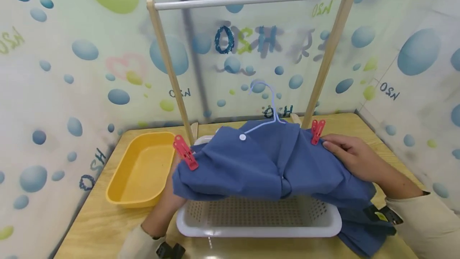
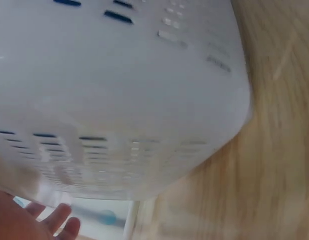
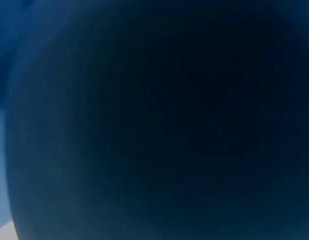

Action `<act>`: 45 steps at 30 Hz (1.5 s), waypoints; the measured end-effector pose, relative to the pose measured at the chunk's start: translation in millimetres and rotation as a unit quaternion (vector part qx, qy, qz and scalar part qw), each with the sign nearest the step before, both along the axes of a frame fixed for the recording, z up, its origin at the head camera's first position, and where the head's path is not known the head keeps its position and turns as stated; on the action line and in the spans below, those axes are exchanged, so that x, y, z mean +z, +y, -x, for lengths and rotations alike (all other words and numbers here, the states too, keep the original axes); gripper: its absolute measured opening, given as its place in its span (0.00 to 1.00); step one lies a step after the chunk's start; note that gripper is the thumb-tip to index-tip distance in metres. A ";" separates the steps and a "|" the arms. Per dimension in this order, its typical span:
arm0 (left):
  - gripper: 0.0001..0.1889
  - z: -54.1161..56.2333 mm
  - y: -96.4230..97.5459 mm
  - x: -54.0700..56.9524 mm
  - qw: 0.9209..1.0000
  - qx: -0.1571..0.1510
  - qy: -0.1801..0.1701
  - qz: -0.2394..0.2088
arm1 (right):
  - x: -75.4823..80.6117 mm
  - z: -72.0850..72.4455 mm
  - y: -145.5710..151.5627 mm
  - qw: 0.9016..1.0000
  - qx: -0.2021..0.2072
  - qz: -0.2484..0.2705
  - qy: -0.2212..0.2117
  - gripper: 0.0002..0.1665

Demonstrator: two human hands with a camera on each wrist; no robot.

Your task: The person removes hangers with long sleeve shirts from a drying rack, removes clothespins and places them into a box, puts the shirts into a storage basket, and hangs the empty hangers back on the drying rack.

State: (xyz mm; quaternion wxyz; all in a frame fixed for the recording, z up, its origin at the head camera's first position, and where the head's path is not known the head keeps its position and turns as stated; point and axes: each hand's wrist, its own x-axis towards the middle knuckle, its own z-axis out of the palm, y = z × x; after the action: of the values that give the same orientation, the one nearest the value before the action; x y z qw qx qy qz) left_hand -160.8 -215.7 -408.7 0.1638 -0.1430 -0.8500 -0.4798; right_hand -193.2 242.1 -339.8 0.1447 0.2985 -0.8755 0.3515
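Note:
A blue garment (image 1: 251, 167) with a white button (image 1: 242, 137) hangs on a pale lavender hanger (image 1: 274, 105). One red clothespin (image 1: 185, 153) clips its left end, and another red clothespin (image 1: 318, 132) its right. Beside the latter, my right hand (image 1: 350, 157) pinches the cloth between thumb and fingers. My left hand (image 1: 174, 194) is mostly hidden behind the garment's left end. In the left wrist view, the left hand's fingers (image 2: 57, 217) are loosely bent and apart, with no cloth visible between them. Dark blue cloth (image 3: 159, 120) fills the right wrist view.
Below the garment stands a white perforated basket (image 1: 258, 232), its slotted side close to the left wrist camera. A yellow tray (image 1: 118, 197) lies at the left of the wooden table (image 1: 86, 231). Behind rises a wooden rack with a white rod (image 1: 251, 0).

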 end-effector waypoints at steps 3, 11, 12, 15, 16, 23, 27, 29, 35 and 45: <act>0.25 7.3 1.6 2.2 0.994 0.006 -0.036 -0.098 | -15.8 2.3 0.7 0.999 -0.005 -0.013 -0.031 0.15; 0.21 8.7 -1.0 17.4 0.985 0.074 -0.043 -0.150 | -37.4 9.4 -5.5 0.999 -0.011 -0.038 -0.034 0.14; 0.22 7.9 -1.5 19.0 0.986 0.076 -0.035 -0.146 | -38.6 10.0 -7.2 0.998 -0.016 -0.044 -0.030 0.14; 0.25 5.3 -2.0 21.3 0.990 0.068 -0.011 -0.125 | -41.0 9.1 -13.0 0.997 -0.035 -0.070 -0.006 0.13; 0.25 4.4 -1.9 22.4 0.992 0.062 -0.003 -0.113 | -41.4 8.4 -15.3 0.996 -0.040 -0.080 0.004 0.12; 0.21 -2.9 0.9 27.7 0.998 0.032 0.053 -0.024 | -41.5 4.1 -26.8 0.989 -0.061 -0.127 0.035 0.08; 0.18 -3.2 0.5 29.4 0.997 0.050 0.049 0.040 | -41.5 2.1 -31.7 0.986 -0.083 -0.139 0.048 0.06; 0.18 -3.4 0.1 30.0 0.995 0.069 0.028 0.073 | -41.9 0.8 -34.1 0.983 -0.099 -0.143 0.051 0.05; 0.19 -4.3 -0.2 30.2 0.982 0.109 -0.035 0.147 | -43.0 0.1 -39.4 0.976 -0.159 -0.139 0.051 0.05; 0.18 -3.1 1.7 33.4 0.964 0.130 -0.101 0.208 | -48.2 4.1 -39.3 0.975 -0.167 -0.149 -0.005 0.08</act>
State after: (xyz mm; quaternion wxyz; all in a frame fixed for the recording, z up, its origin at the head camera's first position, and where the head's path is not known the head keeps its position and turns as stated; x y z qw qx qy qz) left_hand -157.7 -214.0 -375.3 0.1046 -0.0128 -0.9545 -0.2790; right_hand -197.2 202.8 -388.0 0.1511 0.1647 -0.9561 0.1897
